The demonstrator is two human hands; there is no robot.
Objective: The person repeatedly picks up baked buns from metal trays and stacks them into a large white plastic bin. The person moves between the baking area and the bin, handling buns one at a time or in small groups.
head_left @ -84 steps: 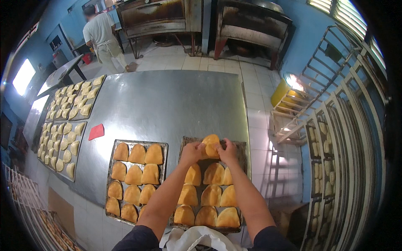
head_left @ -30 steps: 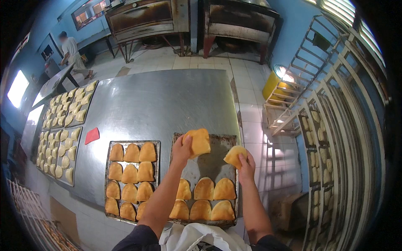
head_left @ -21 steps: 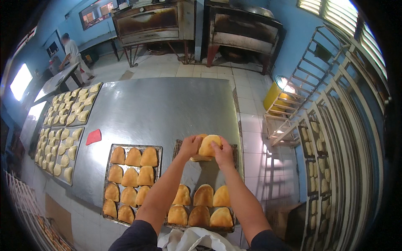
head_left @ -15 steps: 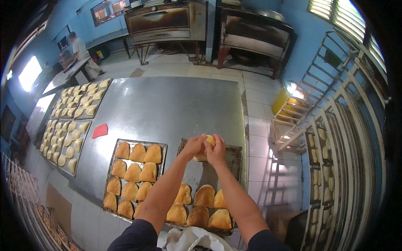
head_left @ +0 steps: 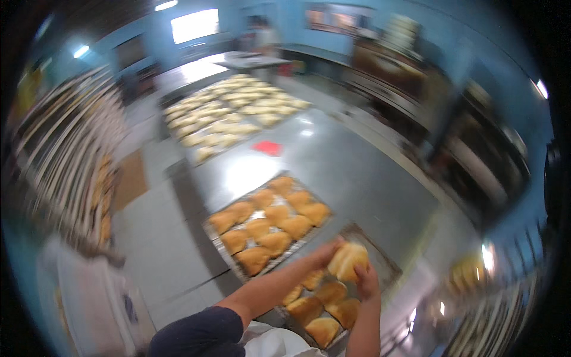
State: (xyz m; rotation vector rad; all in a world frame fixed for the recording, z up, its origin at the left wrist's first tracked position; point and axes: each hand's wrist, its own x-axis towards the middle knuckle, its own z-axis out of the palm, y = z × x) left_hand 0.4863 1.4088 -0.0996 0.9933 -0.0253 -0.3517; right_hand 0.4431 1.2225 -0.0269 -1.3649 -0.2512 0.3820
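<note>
Along the big steel table (head_left: 363, 172), pale dough (head_left: 223, 128) crowds the far end; nearer lie a filled tray (head_left: 257, 216), a part-bare tray (head_left: 380, 256) — partly behind the left forearm (head_left: 276, 281) — and a red cloth (head_left: 267, 147). Above the part-bare tray, left hand (head_left: 329, 252) and right hand (head_left: 367, 281) curl round baked breads (head_left: 350, 262).

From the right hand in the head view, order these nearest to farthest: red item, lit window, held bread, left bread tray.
1. Held bread: touching the right hand.
2. Left bread tray: on the table, to the hand's left.
3. Red item: on the table beyond that tray.
4. Lit window: far wall.
</note>
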